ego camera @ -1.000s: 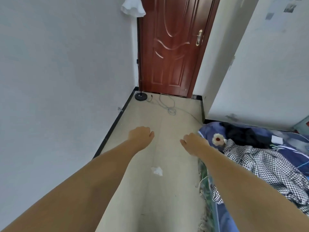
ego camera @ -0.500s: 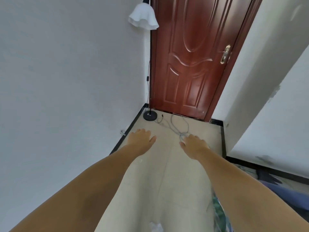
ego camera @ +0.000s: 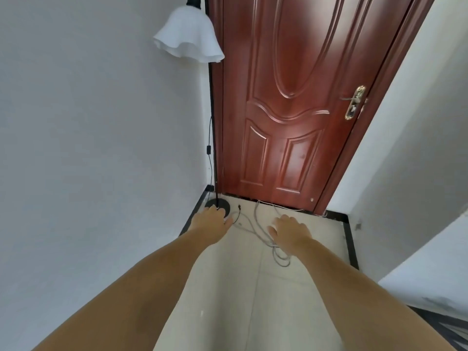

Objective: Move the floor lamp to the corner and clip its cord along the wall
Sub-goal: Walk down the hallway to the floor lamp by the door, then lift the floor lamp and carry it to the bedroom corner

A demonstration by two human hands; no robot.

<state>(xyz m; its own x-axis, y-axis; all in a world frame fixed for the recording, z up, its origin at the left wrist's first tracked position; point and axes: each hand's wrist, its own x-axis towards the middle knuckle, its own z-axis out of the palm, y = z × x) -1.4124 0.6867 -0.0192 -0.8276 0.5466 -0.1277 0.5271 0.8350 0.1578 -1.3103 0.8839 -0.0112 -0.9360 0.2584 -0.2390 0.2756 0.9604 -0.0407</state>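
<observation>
The floor lamp stands in the corner between the left wall and the door. It has a white ruffled shade (ego camera: pixel 188 38), a thin black pole (ego camera: pixel 214 138) and a round black base (ego camera: pixel 222 205). A thin black cord (ego camera: pixel 209 160) with an inline switch hangs down beside the pole. A grey cable (ego camera: pixel 258 224) lies in loose loops on the floor in front of the door. My left hand (ego camera: pixel 211 222) is stretched forward, fingers loosely apart, overlapping the near edge of the base. My right hand (ego camera: pixel 291 231) is held out with fingers spread over the grey cable, holding nothing.
A dark red wooden door (ego camera: pixel 291 102) with a brass handle (ego camera: pixel 354 102) closes off the end of the passage. White walls stand on both sides, with a black skirting strip (ego camera: pixel 350 244) along the floor. The floor is pale tile (ego camera: pixel 240 300).
I have walked forward along the passage; the lamp, door and cable are much closer and the bed has left the view. Both hands stay stretched forward and now reach the base and cable.
</observation>
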